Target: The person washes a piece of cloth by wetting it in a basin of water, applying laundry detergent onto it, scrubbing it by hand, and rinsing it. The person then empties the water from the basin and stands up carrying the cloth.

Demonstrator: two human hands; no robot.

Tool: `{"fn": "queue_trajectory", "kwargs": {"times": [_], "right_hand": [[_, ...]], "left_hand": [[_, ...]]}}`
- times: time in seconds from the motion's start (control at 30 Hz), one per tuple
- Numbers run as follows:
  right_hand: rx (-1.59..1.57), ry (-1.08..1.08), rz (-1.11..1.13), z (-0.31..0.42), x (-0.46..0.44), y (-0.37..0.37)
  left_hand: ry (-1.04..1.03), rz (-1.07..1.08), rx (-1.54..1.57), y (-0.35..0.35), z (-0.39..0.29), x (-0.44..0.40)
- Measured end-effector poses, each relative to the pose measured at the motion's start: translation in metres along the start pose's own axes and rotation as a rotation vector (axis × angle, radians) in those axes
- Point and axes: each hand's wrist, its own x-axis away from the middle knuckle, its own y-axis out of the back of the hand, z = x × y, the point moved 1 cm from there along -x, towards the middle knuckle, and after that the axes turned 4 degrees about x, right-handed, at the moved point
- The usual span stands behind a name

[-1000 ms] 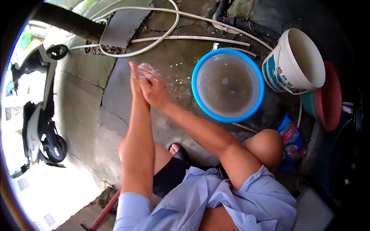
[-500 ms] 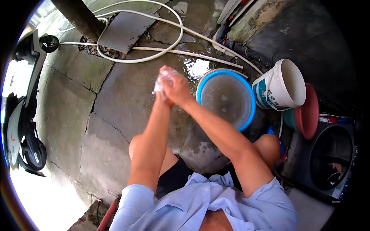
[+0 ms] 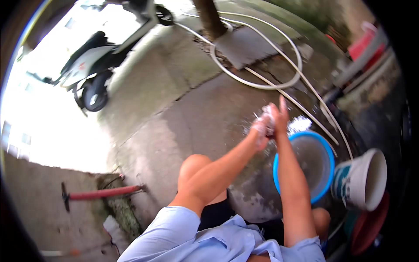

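Observation:
My left hand (image 3: 261, 126) is coated with white suds and held palm to palm with my right hand (image 3: 280, 117), in front of my knees. Droplets fly around both hands. The right hand's fingers stretch upward; the left hand's fingers look extended too, though foam and motion smear them. No object shows between the palms. Just right of my right forearm stands a blue-rimmed basin (image 3: 330, 151) of cloudy water.
A white bucket (image 3: 353, 185) leans by the basin, with a dark red basin (image 3: 371, 227) beneath it. A white hose (image 3: 262, 87) loops over the wet concrete. A scooter (image 3: 94, 61) stands far left, and a red-handled pump (image 3: 104, 192) lies nearer.
My view has swung left, shifting the scene rightward and showing more of the scooter and the red-handled pump. My hands were clasped together in foam and have come apart somewhat, scattering droplets.

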Motion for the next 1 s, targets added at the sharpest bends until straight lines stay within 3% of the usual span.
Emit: {"fn": "queue_trajectory", "kwargs": {"times": [0.03, 0.07, 0.1, 0.13, 0.2, 0.27, 0.37, 0.4, 0.47, 0.5, 0.53, 0.57, 0.6, 0.67, 0.7, 0.73, 0.77, 0.8, 0.87, 0.93, 0.97, 1.0], "right_hand": [[-0.294, -0.168, 0.032, -0.010, -0.004, 0.009], [-0.429, -0.317, 0.192, -0.073, -0.019, 0.007], [-0.204, -0.020, 0.093, -0.029, 0.017, -0.010], [0.133, 0.009, 0.131, -0.036, 0.028, -0.023], [0.124, 0.193, 0.039, 0.010, 0.059, -0.038], [0.137, 0.372, 0.000, 0.027, 0.068, -0.038], [-0.098, 0.133, -0.065, -0.045, -0.003, -0.004], [-0.212, 0.038, -0.113, -0.061, -0.016, 0.004], [-0.499, -0.221, -0.007, -0.051, 0.007, 0.021], [-0.646, -0.333, 0.050, -0.043, 0.014, 0.024], [-0.439, -0.313, 0.094, -0.048, 0.025, 0.017], [-0.287, -0.157, 0.057, -0.036, 0.043, 0.006], [-0.129, -0.011, 0.021, -0.018, 0.059, 0.001], [0.109, 0.275, -0.034, 0.002, 0.058, 0.009], [0.229, 0.418, -0.058, 0.008, 0.057, 0.010], [0.182, 0.373, -0.062, 0.007, 0.045, 0.015], [0.135, 0.327, -0.065, 0.001, 0.024, 0.030], [0.087, 0.278, -0.066, -0.008, 0.005, 0.044], [-0.158, 0.064, -0.016, -0.062, -0.018, 0.062], [-0.373, -0.199, 0.035, -0.055, 0.000, 0.046], [-0.466, -0.362, 0.055, -0.033, 0.022, 0.028], [-0.431, -0.339, 0.005, -0.023, 0.047, 0.010]], "left_hand": [[-0.098, 0.068, -0.027, -0.015, -0.008, 0.014], [-0.088, -0.004, -0.045, -0.017, -0.020, 0.016], [-0.071, -0.068, -0.060, -0.016, -0.035, 0.012], [-0.046, -0.131, -0.070, -0.013, -0.049, 0.009], [-0.213, -0.028, -0.120, 0.012, -0.074, -0.007], [-0.053, 0.040, -0.056, 0.012, -0.064, -0.004], [0.025, -0.163, -0.206, -0.023, -0.010, 0.027], [-0.033, -0.091, -0.127, -0.028, 0.007, 0.035], [-0.167, 0.154, -0.253, -0.022, 0.013, 0.019], [-0.240, 0.094, -0.314, -0.022, 0.005, 0.011], [-0.316, 0.036, -0.372, -0.025, -0.006, 0.004], [-0.352, -0.139, -0.374, -0.062, -0.023, 0.037], [-0.356, -0.170, -0.356, -0.052, -0.038, 0.019], [-0.358, -0.155, -0.269, -0.038, -0.041, 0.007], [-0.192, -0.037, -0.180, -0.015, -0.030, -0.013], [-0.029, 0.081, -0.094, 0.004, -0.012, -0.028], [0.099, -0.172, -0.193, -0.012, 0.011, -0.002], [0.117, -0.153, -0.324, -0.067, 0.010, 0.052], [-0.099, 0.115, -0.193, -0.028, 0.048, 0.018], [-0.166, 0.056, -0.212, -0.030, 0.029, -0.003], [-0.090, -0.107, -0.261, -0.036, 0.001, -0.002], [-0.114, -0.122, -0.145, -0.027, -0.017, -0.016]]}}
